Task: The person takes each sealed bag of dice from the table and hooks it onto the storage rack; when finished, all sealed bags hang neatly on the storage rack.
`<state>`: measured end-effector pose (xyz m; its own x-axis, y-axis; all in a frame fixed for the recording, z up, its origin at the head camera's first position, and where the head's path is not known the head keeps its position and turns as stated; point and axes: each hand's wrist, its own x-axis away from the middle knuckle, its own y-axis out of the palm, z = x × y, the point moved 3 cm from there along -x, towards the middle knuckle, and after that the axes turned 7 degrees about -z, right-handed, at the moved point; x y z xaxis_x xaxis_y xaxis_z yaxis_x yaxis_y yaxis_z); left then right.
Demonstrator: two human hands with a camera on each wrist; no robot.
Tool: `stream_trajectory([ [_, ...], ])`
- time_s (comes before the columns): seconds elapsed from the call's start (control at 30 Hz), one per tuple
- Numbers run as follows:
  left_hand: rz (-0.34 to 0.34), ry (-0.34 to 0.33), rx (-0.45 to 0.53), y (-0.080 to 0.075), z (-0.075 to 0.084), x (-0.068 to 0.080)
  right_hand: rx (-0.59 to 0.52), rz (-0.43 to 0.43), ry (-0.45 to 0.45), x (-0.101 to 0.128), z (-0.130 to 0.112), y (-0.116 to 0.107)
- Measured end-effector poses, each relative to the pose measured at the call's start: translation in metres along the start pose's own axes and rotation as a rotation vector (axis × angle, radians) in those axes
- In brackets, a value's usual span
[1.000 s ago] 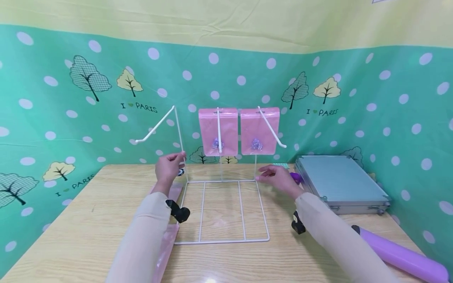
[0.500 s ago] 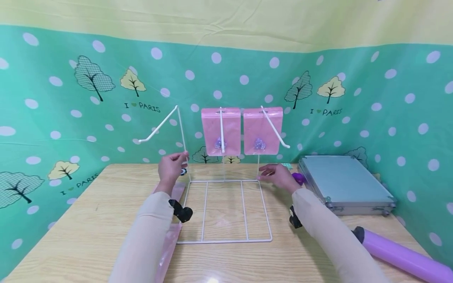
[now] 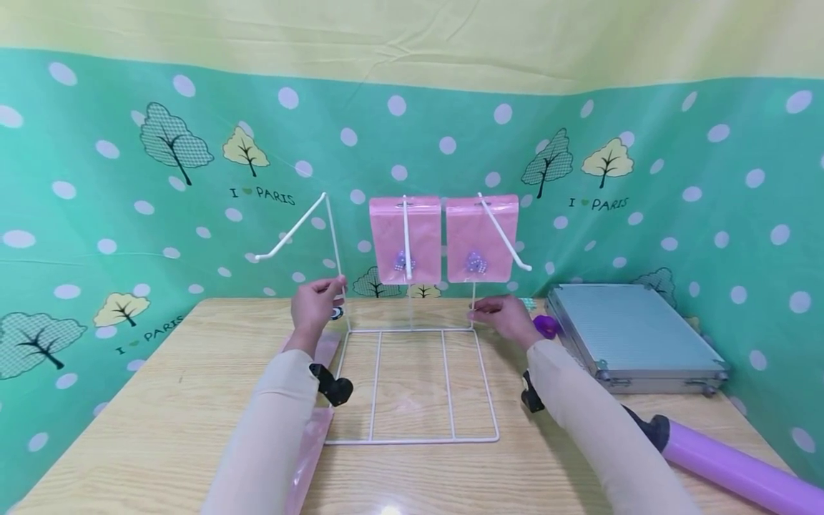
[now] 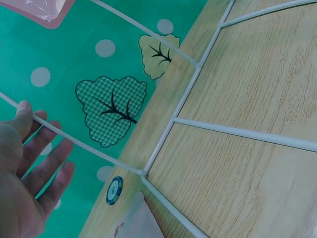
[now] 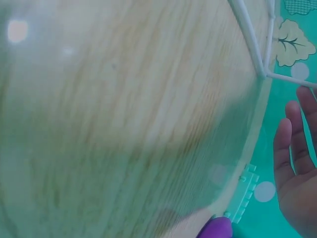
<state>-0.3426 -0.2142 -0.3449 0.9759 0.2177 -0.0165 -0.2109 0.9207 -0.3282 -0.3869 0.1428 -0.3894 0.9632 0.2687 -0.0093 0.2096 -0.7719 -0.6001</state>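
A white wire display rack (image 3: 444, 386) stands on the table, its hooks pointing forward. Pink pouches hang on two of them: one pouch (image 3: 386, 236) in the middle and another pouch (image 3: 460, 232) at the right, each with small purple dice showing. The left hook (image 3: 292, 225) carries nothing. Between thumb and forefinger my left hand (image 3: 312, 307) pinches the rack's left upright; its other fingers spread loosely in the left wrist view. My right hand (image 3: 505, 318) pinches the right upright low down, near the base. In the right wrist view that hand's thumb is out of sight.
Further pink pouches (image 3: 309, 458) lie left of the base, partly under my left forearm. A poker chip (image 4: 114, 190) lies behind. To the right are a silver case (image 3: 634, 329), a purple object (image 3: 546, 327), a green toothed piece (image 5: 242, 193) and a purple cylinder (image 3: 734, 465).
The whole head view has shifted slightly, so everything appears a little further right. My right hand has risen slightly along the right upright. My left hand keeps its place on the rack.
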Motion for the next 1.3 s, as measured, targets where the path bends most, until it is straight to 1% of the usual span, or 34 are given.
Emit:
stream_trajectory([
  [0.17, -0.004, 0.001, 0.012, 0.001, 0.000, 0.001, 0.018, 0.023, 0.013, -0.003, 0.003, 0.001],
  [0.23, -0.005, 0.000, 0.007, 0.002, 0.000, 0.001, 0.031, 0.033, 0.013, -0.003, 0.005, 0.001],
  [0.43, 0.007, 0.002, -0.023, 0.003, 0.001, 0.000, 0.019, 0.042, 0.002, -0.004, 0.007, 0.001],
  [0.63, 0.018, 0.005, -0.021, 0.002, 0.001, 0.001, -0.013, 0.022, -0.004, -0.005, 0.008, 0.000],
  [0.87, 0.013, 0.005, -0.021, 0.000, 0.001, 0.002, -0.127, 0.013, -0.025, -0.007, 0.007, 0.000],
  [1.13, 0.001, 0.008, -0.011, 0.001, -0.002, -0.002, -0.133, 0.009, 0.004, -0.010, 0.015, 0.000],
  [1.3, 0.003, 0.007, -0.003, 0.001, -0.002, -0.002, -0.133, 0.015, -0.020, -0.012, 0.015, 0.002],
])
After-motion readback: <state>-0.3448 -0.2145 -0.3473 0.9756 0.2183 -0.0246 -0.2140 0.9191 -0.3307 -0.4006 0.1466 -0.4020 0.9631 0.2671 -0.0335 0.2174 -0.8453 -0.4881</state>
